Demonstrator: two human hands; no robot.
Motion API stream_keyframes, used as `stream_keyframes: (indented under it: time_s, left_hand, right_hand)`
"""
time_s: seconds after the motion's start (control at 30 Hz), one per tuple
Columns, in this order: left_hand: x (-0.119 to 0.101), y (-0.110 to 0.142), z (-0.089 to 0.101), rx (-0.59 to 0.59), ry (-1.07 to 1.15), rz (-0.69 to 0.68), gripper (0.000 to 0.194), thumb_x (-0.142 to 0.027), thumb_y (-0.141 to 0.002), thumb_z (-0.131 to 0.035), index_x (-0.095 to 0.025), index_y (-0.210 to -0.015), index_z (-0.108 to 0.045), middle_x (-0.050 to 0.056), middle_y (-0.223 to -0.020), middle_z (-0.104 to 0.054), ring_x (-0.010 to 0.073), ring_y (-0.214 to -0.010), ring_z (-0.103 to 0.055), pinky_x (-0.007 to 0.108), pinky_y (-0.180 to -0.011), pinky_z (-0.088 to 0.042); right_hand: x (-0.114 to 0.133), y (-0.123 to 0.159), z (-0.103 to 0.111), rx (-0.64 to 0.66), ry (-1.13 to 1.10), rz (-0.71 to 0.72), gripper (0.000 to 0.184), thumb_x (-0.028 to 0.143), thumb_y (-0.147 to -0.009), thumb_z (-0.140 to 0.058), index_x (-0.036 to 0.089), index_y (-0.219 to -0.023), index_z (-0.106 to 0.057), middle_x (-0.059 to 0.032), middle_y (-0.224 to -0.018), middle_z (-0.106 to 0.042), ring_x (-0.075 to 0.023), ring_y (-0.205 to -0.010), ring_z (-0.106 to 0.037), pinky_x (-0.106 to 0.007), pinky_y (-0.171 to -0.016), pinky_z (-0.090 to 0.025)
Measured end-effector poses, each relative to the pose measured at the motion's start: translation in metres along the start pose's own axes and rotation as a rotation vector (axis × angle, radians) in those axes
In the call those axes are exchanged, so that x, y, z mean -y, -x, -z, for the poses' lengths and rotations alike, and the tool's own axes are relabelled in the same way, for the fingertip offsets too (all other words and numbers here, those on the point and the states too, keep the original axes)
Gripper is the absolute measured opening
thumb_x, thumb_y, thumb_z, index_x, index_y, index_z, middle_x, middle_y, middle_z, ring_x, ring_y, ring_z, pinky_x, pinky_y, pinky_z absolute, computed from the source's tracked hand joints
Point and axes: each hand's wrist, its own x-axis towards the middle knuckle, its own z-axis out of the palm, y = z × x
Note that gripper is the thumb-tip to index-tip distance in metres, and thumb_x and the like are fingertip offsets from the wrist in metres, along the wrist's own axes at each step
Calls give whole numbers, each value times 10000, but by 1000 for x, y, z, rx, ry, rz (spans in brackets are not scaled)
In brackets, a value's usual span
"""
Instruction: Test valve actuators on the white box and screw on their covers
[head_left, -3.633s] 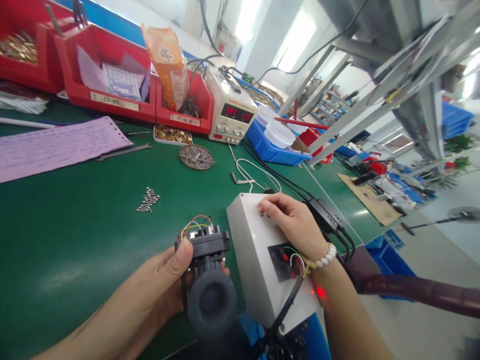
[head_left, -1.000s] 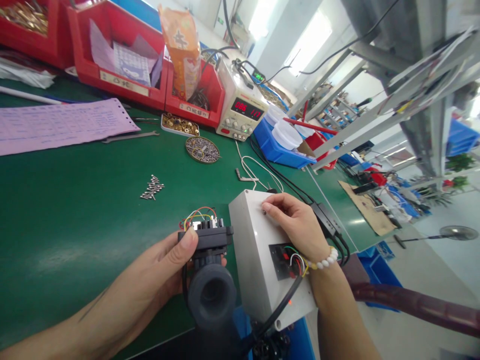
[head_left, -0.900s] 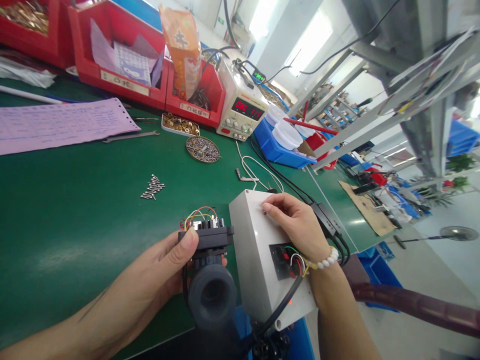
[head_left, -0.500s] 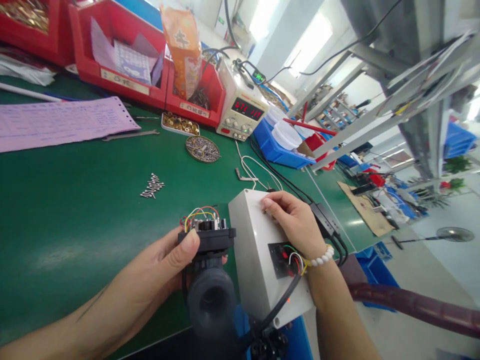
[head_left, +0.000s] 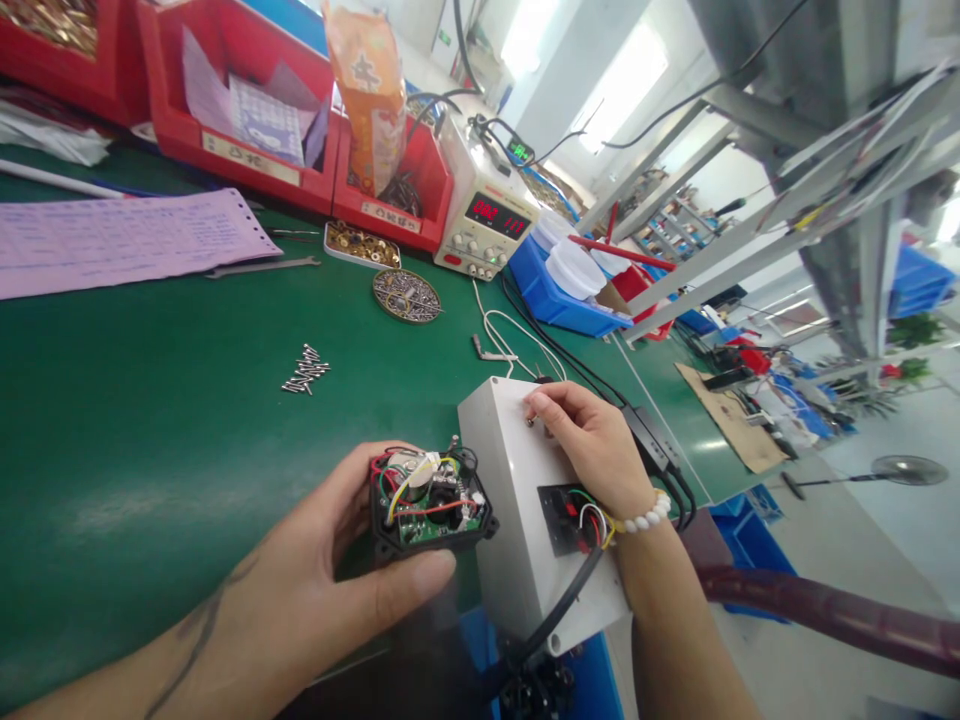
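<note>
My left hand point(head_left: 352, 570) is wrapped round a black plastic housing point(head_left: 435, 543), thumb along its near edge. The housing's open face is tilted up toward me, showing a green circuit board point(head_left: 420, 527) with red, yellow and white wires. Its underside is hidden. To the right stands a light grey box point(head_left: 499, 480) with a black terminal panel point(head_left: 561, 520) and wires clipped to it. My right hand point(head_left: 592, 435) rests against this box, thumb and forefinger pinching a small metal toggle switch point(head_left: 530, 420), mostly covered by the fingers.
A small pile of screws point(head_left: 306, 370) lies on the green table point(head_left: 187, 400). Behind are a round dish of small metal parts point(head_left: 407, 296), a power supply point(head_left: 487, 215) with red digits, red bins point(head_left: 240, 165) and a blue tray point(head_left: 562, 305). Black cables run behind the box.
My left hand has turned the housing so its wired board faces me; before, its side and round black lower part showed. The right hand stays at the switch. The power supply's digits differ.
</note>
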Motion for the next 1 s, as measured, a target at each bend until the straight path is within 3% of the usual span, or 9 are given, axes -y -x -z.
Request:
stream_keyframes:
  time_s: [0.13, 0.3, 0.37, 0.57, 1.0]
  left_hand:
    - [5, 1, 5, 0, -125, 14, 551, -458, -796, -804, -379, -1269, -532, -73, -1213, -697, 176, -1089, -653, 196, -910, -506]
    - [11, 1, 10, 33, -133, 50, 569, -483, -784, -798, -403, -1252, -486, -72, -1209, -686, 207, -1117, -643, 237, -911, -521]
    - [8, 2, 7, 34, -126, 66, 589, -485, -751, -817, -398, -1236, -494, -71, -1192, -691, 214, -1115, -638, 245, -906, -522]
    - [-14, 9, -11, -123, -82, 142, 544, -384, -668, -810, -368, -1156, -573, -94, -1091, -716, 203, -1037, -638, 247, -879, -488]
    - [-19, 10, -14, -147, -129, 118, 565, -427, -650, -822, -345, -1150, -574, -42, -1097, -726, 269, -1027, -659, 319, -893, -469]
  right_hand:
    - [0, -1, 0, 4, 8, 1, 280, 435, -894, -629, 164, -849, -679, -2, -741, -636, -130, -646, -503, -253, -629, -390]
    - [-2, -1, 0, -2, 28, -1, 293, 446, -896, -617, 166, -838, -680, 0, -734, -622, -134, -647, -500, -262, -630, -378]
    - [-1, -1, 0, -6, 39, -2, 299, 448, -899, -606, 169, -818, -677, 5, -708, -598, -134, -636, -487, -264, -616, -364]
    - [1, 0, 2, -13, 66, -1, 328, 456, -905, -582, 172, -761, -663, 0, -689, -572, -144, -647, -492, -268, -626, -369]
    - [0, 0, 1, -10, 90, 9, 338, 455, -930, -565, 174, -770, -667, -6, -697, -575, -150, -653, -499, -273, -639, -374]
